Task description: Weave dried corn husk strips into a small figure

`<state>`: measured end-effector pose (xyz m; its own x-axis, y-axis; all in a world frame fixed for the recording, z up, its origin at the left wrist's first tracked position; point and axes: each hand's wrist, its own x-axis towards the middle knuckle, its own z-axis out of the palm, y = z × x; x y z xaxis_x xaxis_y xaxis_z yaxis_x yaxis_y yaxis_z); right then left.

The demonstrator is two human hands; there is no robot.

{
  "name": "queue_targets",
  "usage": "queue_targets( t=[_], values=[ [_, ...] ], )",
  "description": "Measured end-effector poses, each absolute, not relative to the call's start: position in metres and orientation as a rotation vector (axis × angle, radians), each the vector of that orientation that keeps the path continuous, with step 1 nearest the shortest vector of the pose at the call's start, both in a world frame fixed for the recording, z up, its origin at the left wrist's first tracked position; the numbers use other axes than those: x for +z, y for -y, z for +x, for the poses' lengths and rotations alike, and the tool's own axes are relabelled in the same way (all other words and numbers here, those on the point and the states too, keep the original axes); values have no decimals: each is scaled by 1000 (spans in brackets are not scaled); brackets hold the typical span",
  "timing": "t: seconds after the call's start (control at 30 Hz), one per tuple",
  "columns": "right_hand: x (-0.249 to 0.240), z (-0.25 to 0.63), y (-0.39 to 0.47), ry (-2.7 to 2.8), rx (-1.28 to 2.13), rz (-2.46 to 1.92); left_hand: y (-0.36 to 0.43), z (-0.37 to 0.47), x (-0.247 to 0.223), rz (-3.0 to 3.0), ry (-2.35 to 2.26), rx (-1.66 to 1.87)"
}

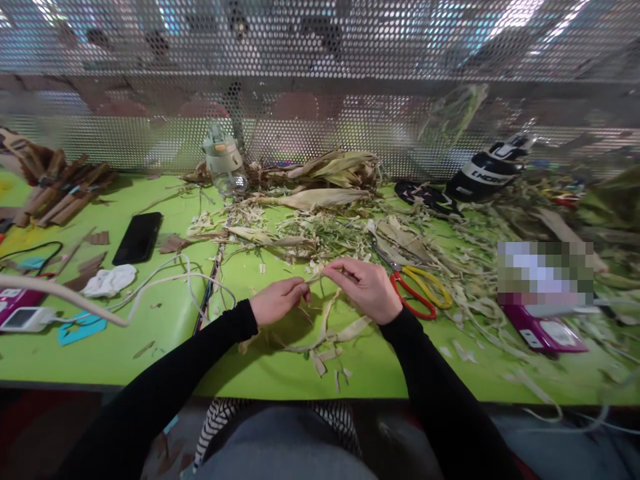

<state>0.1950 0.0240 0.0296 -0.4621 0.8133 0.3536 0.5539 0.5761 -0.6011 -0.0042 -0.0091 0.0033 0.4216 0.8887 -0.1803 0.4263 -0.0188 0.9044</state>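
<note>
Black sleeves (445,393), a grey-blue garment (285,445) and striped clothing (214,428).
Back from the fingers (341,268), past the hands, both long sleeves are plain black, ending in close-fitting cuffs (246,319) at the wrists. Below the fingers in the view, the grey-blue garment covers the lap; black-and-white stripes, narrow and wavy, show on either side of it.

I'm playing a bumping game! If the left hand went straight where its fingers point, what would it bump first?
Probably the fingertips of the right hand. They're just across from the left hand, with a thin husk strip between. Depth is hard to judge, so it might just miss.
</note>
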Motion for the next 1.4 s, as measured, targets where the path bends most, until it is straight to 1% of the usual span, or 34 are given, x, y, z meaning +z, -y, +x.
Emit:
queue_targets(
  t=[0.17,0.27,0.37,0.47,0.83,1.07,1.13,1.2,1.27,1.3,1.33,1.4],
  values=[
    [31,192,-22,2266,558,-949,8,-5,-4,1473,-1153,624],
    [28,189,-21,2285,590,-923,9,-2,0,1462,-1145,577],
    [25,188,-22,2298,579,-925,11,1,5,1547,-1171,504],
    [25,187,-22,2300,590,-940,11,3,8,1678,-1242,512],
    [22,183,-22,2298,653,-971,19,7,11,1757,-1294,511],
    [22,182,-20,2316,674,-965,19,7,6,1893,-1337,492],
    [22,182,-19,2352,652,-947,19,7,3,1929,-1356,479],
    [25,184,-19,2408,560,-956,19,5,2,1955,-1342,460],
    [31,186,-21,2473,472,-953,19,2,5,1993,-1190,408],
    [34,188,-22,2503,488,-930,19,-1,8,2010,-1078,374],
    [37,190,-24,2528,578,-888,18,-4,12,2009,-912,326],
    [40,192,-29,2502,967,-815,17,-10,22,1981,-792,289]
  ],
)
